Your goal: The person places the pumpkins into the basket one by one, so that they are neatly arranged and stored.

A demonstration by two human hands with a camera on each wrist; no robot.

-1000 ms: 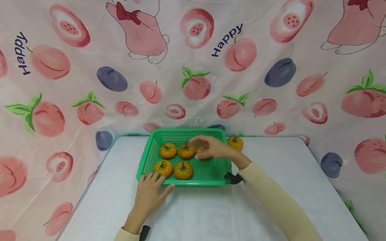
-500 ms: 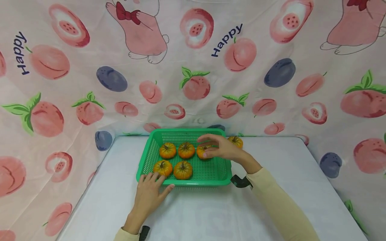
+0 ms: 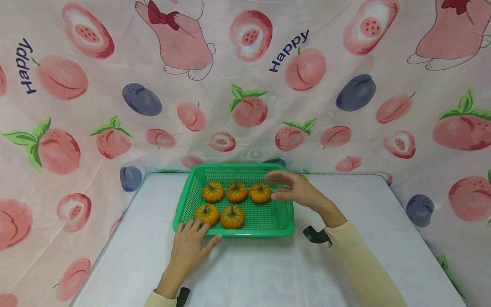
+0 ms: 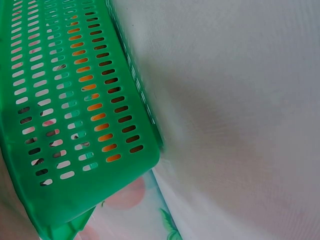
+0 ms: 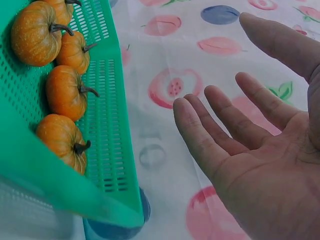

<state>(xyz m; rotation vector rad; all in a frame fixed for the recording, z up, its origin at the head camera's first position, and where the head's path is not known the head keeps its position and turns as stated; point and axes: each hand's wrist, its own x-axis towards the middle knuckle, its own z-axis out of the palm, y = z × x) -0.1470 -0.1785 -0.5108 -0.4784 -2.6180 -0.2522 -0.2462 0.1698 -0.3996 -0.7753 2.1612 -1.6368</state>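
Observation:
A green perforated plastic basket (image 3: 249,233) holds several small orange pumpkins (image 3: 232,217) in two rows. My left hand (image 3: 191,245) rests at its front left corner, fingertips over the rim beside the front left pumpkin (image 3: 207,213), thumb spread to the right. Over the basket's right side hovers my right hand (image 3: 299,191), fingers extended and apart, holding nothing; the right wrist view shows its bare palm (image 5: 270,185). Just left of its fingertips sits the back-row right pumpkin (image 3: 261,192). Another pumpkin (image 3: 304,178), outside the basket, is mostly hidden behind that hand.
The basket stands on a white-covered table (image 3: 356,213), near its back edge. Directly behind rises a pink fruit-print cloth (image 3: 218,106). The basket's slotted front wall (image 4: 75,100) fills the left part of the left wrist view.
My right hand has drawn back to the right from the back-row pumpkins, uncovering the right one and covering most of the pumpkin outside. My left hand stays put.

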